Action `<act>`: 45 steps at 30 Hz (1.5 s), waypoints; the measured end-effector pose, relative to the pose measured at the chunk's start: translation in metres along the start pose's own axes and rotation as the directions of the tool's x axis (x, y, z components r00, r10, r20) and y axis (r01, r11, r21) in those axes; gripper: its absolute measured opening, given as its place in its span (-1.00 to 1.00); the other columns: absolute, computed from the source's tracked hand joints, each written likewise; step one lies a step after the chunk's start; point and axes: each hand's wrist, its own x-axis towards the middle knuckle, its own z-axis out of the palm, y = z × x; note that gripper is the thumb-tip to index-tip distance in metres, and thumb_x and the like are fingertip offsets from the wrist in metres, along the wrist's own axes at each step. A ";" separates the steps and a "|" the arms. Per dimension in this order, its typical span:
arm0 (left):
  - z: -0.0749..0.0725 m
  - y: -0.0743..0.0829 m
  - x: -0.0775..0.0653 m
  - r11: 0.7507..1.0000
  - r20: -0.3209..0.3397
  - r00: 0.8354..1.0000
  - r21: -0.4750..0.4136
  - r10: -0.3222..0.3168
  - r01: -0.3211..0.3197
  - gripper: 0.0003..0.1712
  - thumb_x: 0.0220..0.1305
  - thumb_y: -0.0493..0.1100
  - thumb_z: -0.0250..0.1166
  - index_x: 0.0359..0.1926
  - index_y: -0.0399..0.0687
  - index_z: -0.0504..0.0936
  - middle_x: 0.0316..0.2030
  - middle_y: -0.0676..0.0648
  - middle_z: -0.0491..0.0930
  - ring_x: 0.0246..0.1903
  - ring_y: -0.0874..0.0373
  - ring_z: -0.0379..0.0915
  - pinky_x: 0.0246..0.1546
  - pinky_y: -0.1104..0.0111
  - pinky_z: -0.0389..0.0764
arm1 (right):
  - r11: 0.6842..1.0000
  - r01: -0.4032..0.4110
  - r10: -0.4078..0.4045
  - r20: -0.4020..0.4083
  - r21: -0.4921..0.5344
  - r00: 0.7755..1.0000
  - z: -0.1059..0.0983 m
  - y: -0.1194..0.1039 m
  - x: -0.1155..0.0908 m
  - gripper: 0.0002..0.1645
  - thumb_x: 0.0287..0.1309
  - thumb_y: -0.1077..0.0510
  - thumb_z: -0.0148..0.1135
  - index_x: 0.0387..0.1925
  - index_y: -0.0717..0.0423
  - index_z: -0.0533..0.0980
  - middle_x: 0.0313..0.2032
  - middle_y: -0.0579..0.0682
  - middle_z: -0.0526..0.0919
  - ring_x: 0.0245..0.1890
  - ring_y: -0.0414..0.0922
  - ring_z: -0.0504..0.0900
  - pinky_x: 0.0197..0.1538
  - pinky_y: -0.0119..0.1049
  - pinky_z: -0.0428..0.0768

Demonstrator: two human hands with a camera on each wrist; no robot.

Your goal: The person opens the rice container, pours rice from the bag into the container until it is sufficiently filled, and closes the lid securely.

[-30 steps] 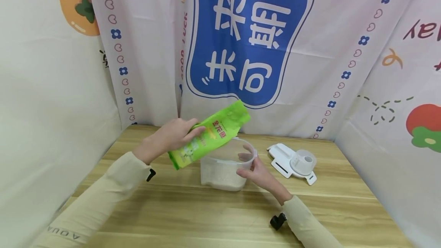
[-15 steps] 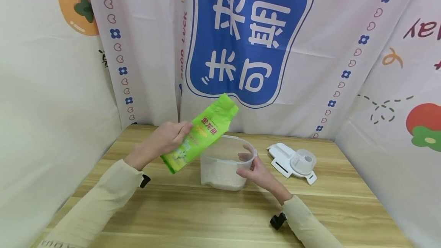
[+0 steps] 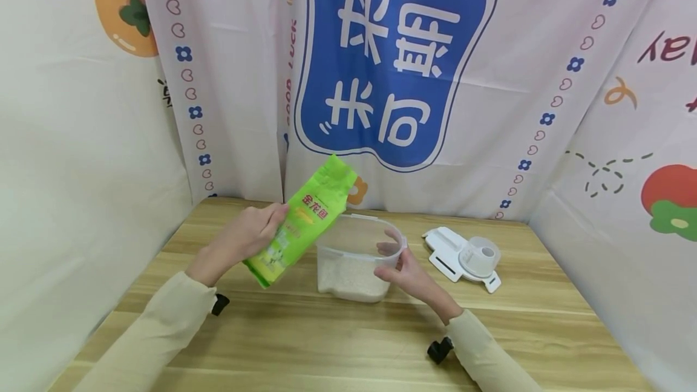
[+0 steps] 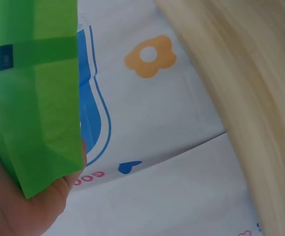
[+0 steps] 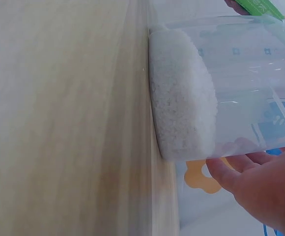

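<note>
My left hand (image 3: 241, 236) grips a bright green rice bag (image 3: 306, 213) by its side, tilted with its narrow end up and to the right. The bag hangs above the table, just left of a clear plastic container (image 3: 354, 262), and covers part of that container's rim. In the left wrist view the bag's green back (image 4: 44, 108) hides most of the fingers. My right hand (image 3: 409, 276) holds the container at its right side, thumb in front and fingers behind. White rice (image 5: 182, 93) fills the bottom of the upright container, as the right wrist view shows.
Right of the container lies a white lid (image 3: 446, 247) with a clear measuring cup (image 3: 479, 257) on it. Everything stands on a wooden table (image 3: 327, 343). Printed white cloth (image 3: 245, 107) encloses its back and sides.
My left hand has drawn the rice bag leftward and a little down, away from above the container, turning it more upright. The right hand and container have stayed in place.
</note>
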 end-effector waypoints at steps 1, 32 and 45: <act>0.001 -0.001 -0.001 1.000 -0.003 1.000 -0.005 -0.007 0.007 -0.27 0.49 0.36 -0.40 0.02 -0.02 0.51 -0.62 0.01 0.53 -0.72 0.20 0.49 -0.72 0.37 0.55 | 1.000 0.003 -0.003 0.001 -0.001 1.000 0.000 0.000 0.000 0.05 0.20 0.12 0.34 0.49 0.13 -0.11 0.31 0.42 0.33 0.36 0.31 0.30 0.32 0.17 0.37; 0.031 -0.087 -0.041 0.967 -0.018 0.968 0.042 -0.250 0.250 -0.45 0.57 0.18 -0.40 0.00 -0.21 0.24 -0.46 -0.11 0.42 -0.51 0.08 0.34 -0.54 0.33 0.37 | 0.999 -0.002 0.001 -0.011 -0.035 1.000 0.001 -0.001 -0.001 0.08 0.19 0.05 0.36 0.49 0.17 -0.11 0.30 0.41 0.36 0.34 0.31 0.33 0.32 0.25 0.36; 0.040 -0.106 -0.048 0.951 0.028 0.951 0.057 -0.307 0.305 -0.56 0.58 0.05 -0.31 0.06 -0.27 0.16 -0.30 -0.30 0.54 -0.39 0.00 0.48 -0.43 0.22 0.52 | 1.000 -0.001 0.001 -0.017 -0.028 1.000 0.002 -0.002 -0.001 0.06 0.18 0.11 0.35 0.48 0.19 -0.11 0.28 0.47 0.34 0.32 0.35 0.33 0.31 0.23 0.38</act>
